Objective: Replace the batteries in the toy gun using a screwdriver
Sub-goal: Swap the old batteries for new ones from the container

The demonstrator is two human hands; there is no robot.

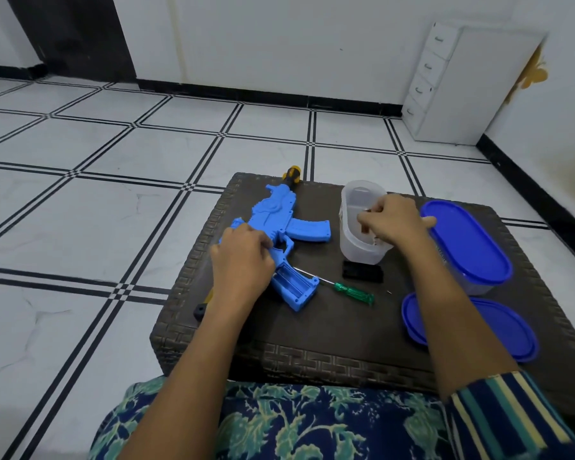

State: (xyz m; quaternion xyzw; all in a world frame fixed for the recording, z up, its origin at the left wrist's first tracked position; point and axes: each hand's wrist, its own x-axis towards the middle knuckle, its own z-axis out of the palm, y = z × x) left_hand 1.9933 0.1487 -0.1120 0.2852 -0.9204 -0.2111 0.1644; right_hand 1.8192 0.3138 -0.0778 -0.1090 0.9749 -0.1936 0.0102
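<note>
Forearms [193,360] extended, left hand [243,257] gripping toy gun [279,220], right hand [392,220] in clear container [354,247]

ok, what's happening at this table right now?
A person is mid battery swap. The left-hand grip holds the blue plastic toy gun steady on the dark woven low table. The battery bay in the gun's stock is open and looks empty. The right-hand grip reaches into the clear plastic tub, fingers pinched; around what, I cannot tell. The green-handled screwdriver and the black cover lie beside the gun.
</note>
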